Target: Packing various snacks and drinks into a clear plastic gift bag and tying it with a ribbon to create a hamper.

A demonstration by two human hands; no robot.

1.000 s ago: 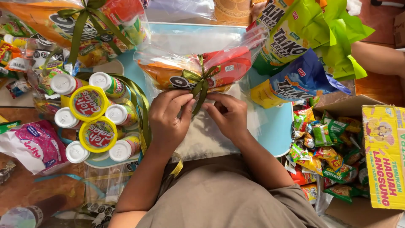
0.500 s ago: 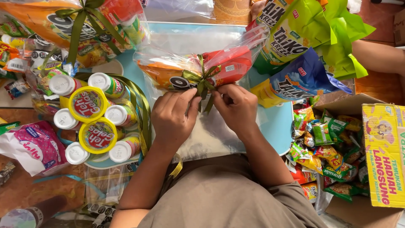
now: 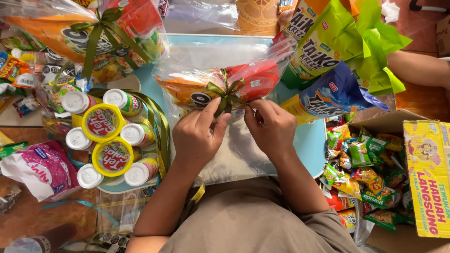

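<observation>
Ribbon (image 3: 225,96): thin olive-green strip, knotted round the middle of a clear plastic snack bag (image 3: 220,84) lying across the light-blue tabletop (image 3: 307,145), directly ahead of the person

- left hand (image 3: 199,136): thumb and forefinger pinched on the ribbon tail hanging below the knot
- right hand (image 3: 272,126): fingertips closed on the ribbon end just right of the knot; can't see exactly how much strip is in that grip
- bag judged light, soft, crinkly; film looks slippery and will deform if squeezed. Packets inside are likely crushable, so no pressure on the bulges
- ribbon judged limp and slick; tails will slide unless pinched close to the knot
- best hold: the cinched waist at the knot, or the loose film ends; not the puffed sides

Nearby: bundle of white-capped bottles with yellow lids (image 3: 108,140) to the left, a finished ribboned bag (image 3: 93,33) upper left, cardboard box of small snack packets (image 3: 370,173) to the right
</observation>
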